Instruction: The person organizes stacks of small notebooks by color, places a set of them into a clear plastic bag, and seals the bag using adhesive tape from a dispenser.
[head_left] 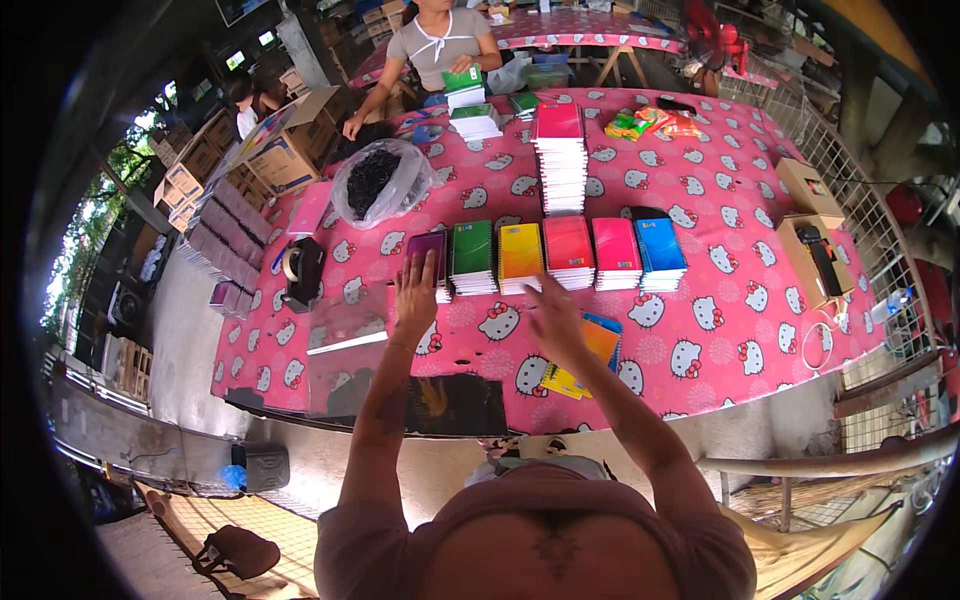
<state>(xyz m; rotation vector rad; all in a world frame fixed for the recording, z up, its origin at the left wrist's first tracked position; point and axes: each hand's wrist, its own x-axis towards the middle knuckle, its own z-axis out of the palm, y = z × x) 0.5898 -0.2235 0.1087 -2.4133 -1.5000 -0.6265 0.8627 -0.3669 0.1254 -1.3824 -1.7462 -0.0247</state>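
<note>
Six low stacks of notebooks sit in a row on the pink cartoon-cat tablecloth (720, 330). Left of the row stands a black tape dispenser (303, 272), and behind that lies a clear plastic bag of dark items (380, 180). The left hand (415, 297) is spread flat, fingers extended, its tips touching the purple notebook stack (430, 258) at the row's left end. Next come green (472, 256), yellow (521, 257), red (569, 252), pink (616, 252) and blue (659, 252) stacks. The right hand (555, 318) hovers open and blurred in front of the yellow stack, holding nothing, just beside loose orange and blue notebooks (594, 352). Behind the row rises a tall white notebook pile with a red cover (561, 160).
</note>
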